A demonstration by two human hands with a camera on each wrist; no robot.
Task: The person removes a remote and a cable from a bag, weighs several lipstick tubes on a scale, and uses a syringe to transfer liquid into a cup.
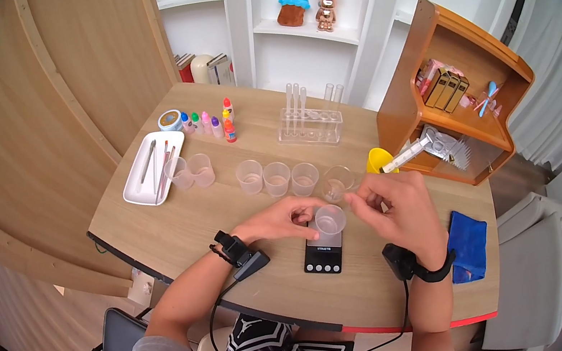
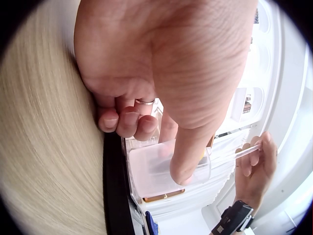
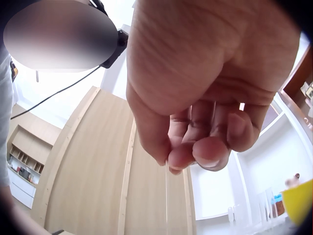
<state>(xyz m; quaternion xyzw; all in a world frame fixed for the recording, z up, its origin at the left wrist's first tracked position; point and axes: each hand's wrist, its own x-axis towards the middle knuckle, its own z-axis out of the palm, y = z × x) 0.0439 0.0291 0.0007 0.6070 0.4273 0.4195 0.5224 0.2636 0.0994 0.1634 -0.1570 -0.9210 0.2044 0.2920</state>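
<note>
My left hand (image 1: 286, 218) grips a small clear plastic cup (image 1: 330, 219) between thumb and forefinger, while its other fingers curl in. The cup stands upright over a black pocket scale (image 1: 323, 259), whose row of buttons faces me. In the left wrist view the thumb lies along the near side of the cup (image 2: 151, 171). My right hand (image 1: 399, 210), just right of the cup, pinches a thin clear rod (image 2: 248, 151) between thumb and fingertips. The rod (image 3: 167, 200) points away from the fingers in the right wrist view. Another clear cup (image 1: 337, 183) is behind the held one.
A row of clear cups (image 1: 250, 176) stands behind my hands. A white tray (image 1: 132, 190) holds slim tools; small dropper bottles (image 1: 206, 123) and a test-tube rack (image 1: 310, 127) are further back. Rightward are a yellow cup (image 1: 379, 159), a syringe (image 1: 409, 154), a wooden shelf (image 1: 403, 77) and a blue cloth (image 1: 468, 245).
</note>
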